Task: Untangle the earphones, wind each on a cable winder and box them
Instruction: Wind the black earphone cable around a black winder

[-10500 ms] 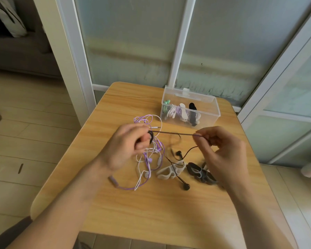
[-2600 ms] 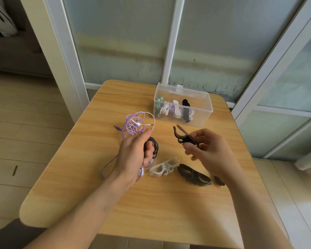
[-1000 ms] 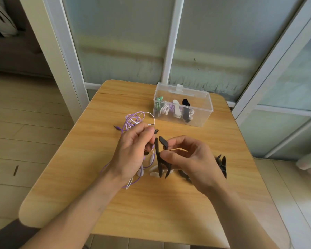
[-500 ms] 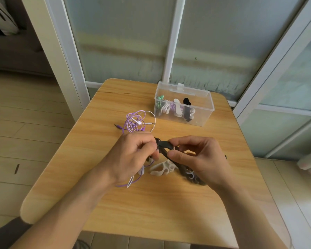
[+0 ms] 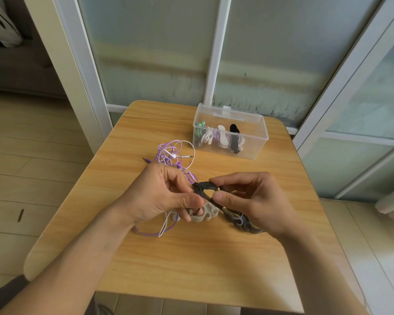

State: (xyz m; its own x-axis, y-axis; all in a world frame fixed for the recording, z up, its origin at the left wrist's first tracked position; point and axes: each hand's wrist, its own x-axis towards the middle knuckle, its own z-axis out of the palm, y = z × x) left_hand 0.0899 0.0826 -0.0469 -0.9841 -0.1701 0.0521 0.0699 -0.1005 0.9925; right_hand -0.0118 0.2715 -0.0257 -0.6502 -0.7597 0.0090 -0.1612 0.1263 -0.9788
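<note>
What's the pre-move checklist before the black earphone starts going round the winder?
1. Black winder held: ok, right hand pinches it.
2. Black earphone cable in hand: ok, left hand grips a bunch at the winder's end.
3. Cable seated in the winder's notch: cannot tell, the fingers cover it.
4. Black cable free of the purple and white tangle: cannot tell, strands run under the left hand.
5. Clear box open with room: ok, lid is up, right part empty.
6. Spare winders within reach: ok, white winder and black one lie under the hands.
</note>
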